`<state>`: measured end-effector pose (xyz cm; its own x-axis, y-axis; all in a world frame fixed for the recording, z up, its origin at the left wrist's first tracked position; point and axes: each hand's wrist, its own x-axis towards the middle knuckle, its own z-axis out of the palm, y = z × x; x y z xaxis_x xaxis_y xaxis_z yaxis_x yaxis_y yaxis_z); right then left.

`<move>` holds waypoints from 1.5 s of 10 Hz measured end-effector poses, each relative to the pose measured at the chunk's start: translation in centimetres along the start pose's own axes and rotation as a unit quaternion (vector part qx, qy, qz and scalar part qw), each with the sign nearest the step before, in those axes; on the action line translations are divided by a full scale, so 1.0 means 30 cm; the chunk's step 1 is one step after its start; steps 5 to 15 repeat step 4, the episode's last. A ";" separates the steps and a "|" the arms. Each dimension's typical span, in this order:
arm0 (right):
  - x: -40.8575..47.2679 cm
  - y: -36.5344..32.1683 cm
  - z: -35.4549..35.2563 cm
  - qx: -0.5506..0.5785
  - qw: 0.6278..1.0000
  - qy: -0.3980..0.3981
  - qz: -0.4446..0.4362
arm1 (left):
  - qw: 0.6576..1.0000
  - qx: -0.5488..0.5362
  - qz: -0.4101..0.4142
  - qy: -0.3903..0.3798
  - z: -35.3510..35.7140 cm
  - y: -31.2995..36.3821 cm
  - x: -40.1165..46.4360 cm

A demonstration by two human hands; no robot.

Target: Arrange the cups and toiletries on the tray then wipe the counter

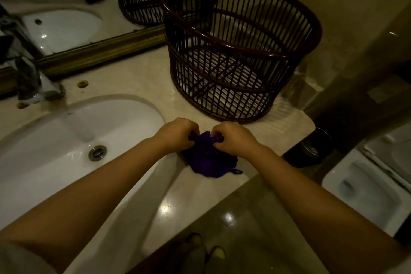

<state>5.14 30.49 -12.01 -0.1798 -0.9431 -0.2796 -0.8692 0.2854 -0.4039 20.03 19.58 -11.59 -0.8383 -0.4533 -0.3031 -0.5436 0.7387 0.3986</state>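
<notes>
A crumpled purple cloth [206,159] lies on the beige marble counter [138,80], close to its front edge and just right of the sink. My left hand [175,134] and my right hand [235,140] both pinch the cloth's top edge, knuckles facing each other and fingers curled into the fabric. A small loop of the cloth sticks out at its lower right. No cups, toiletries or tray are in view.
A dark slatted wicker basket [240,51] stands on the counter behind the cloth. A white sink [66,140] with a drain lies to the left, a chrome tap [33,78] behind it. A gold-framed mirror [100,49] lines the back. A toilet [367,187] and small bin [311,149] are lower right.
</notes>
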 end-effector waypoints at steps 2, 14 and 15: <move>-0.031 0.006 0.014 0.020 1.000 0.003 0.011 | 1.000 0.004 0.000 -0.016 0.016 0.017 -0.009; -0.078 0.009 -0.094 0.049 0.998 0.029 0.027 | 0.999 0.043 0.018 -0.003 -0.064 0.084 -0.016; -0.078 0.009 -0.094 0.049 0.998 0.029 0.027 | 0.999 0.043 0.018 -0.003 -0.064 0.084 -0.016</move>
